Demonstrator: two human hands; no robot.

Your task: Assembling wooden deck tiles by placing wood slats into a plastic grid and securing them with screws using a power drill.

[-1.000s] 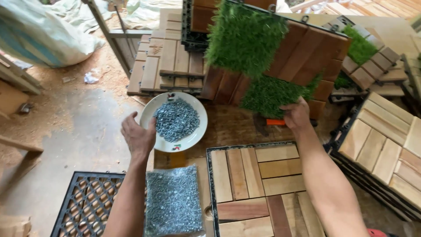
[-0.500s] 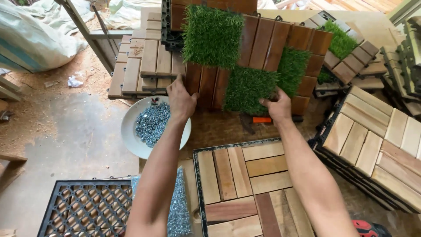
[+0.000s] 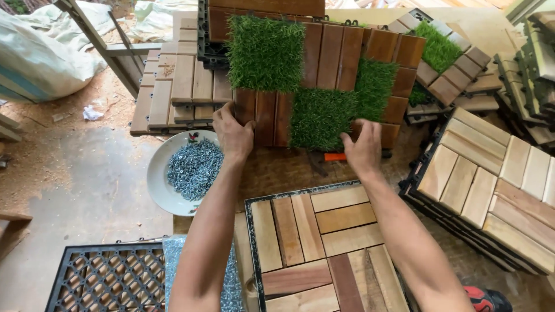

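A square deck tile (image 3: 324, 69) of dark wooden slats and patches of green artificial grass lies on a stack ahead of me. My left hand (image 3: 232, 134) grips its near left corner. My right hand (image 3: 364, 149) holds its near edge further right, fingers on the grass and slats. Below my arms lies a light wooden slat tile (image 3: 315, 248) in a black plastic frame. A white bowl of metal screws (image 3: 193, 167) sits just left of my left hand.
A clear bag of screws (image 3: 228, 283) and a black plastic grid base (image 3: 104, 280) lie at the lower left. Stacks of wooden tiles stand at the right (image 3: 491, 185) and behind left (image 3: 179, 86). A small orange object (image 3: 334, 156) lies under the grass tile. White sacks (image 3: 40, 52) lie far left.
My left hand left the bowl of screws and moved up to the grass tile's corner. Both hands now hold its near edge; the view has shifted forward.
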